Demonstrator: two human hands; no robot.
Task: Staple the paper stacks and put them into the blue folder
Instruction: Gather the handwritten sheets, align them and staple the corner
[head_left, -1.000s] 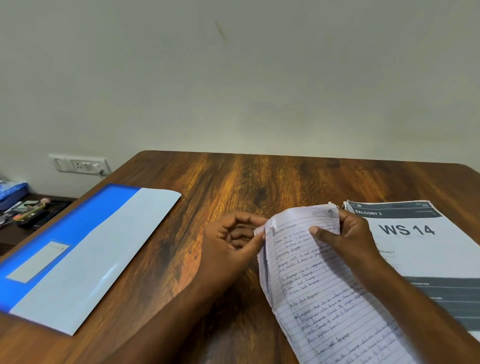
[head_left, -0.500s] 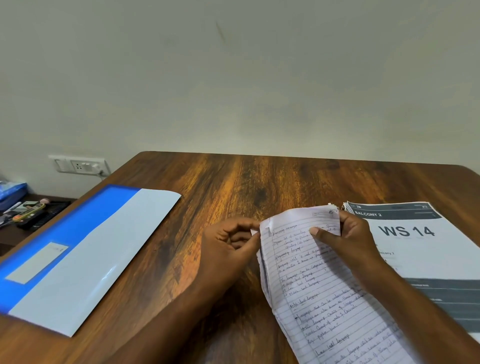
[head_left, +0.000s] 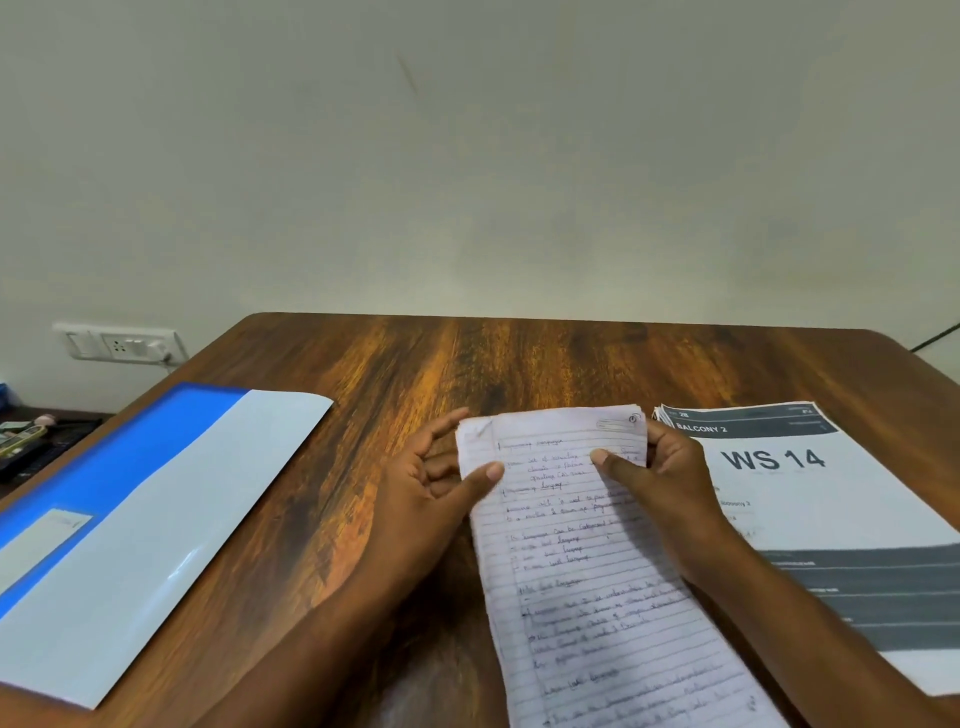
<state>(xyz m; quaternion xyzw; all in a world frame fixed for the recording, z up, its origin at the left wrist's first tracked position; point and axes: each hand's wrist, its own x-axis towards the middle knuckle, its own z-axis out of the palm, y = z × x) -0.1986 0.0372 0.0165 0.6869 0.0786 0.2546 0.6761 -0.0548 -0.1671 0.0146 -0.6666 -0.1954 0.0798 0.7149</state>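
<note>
A stack of lined handwritten paper (head_left: 582, 561) is held above the wooden table (head_left: 519, 364), between both hands. My left hand (head_left: 431, 499) grips its top left corner, thumb on the front sheet. My right hand (head_left: 660, 488) grips the top right corner, thumb on the page. A printed paper stack marked "WS 14" (head_left: 810, 499) lies flat on the table to the right. The blue folder (head_left: 119, 499), with a pale flap across it, lies at the left of the table. No stapler is in view.
A wall socket (head_left: 122, 343) sits on the wall at far left, above a low dark shelf with small items (head_left: 26, 436). A dark cable (head_left: 935, 338) runs past the table's far right corner.
The top left corner of the handwritten stack, folded before, now lies flat. My left thumb has moved onto the front sheet. The stack has turned squarer to me.
</note>
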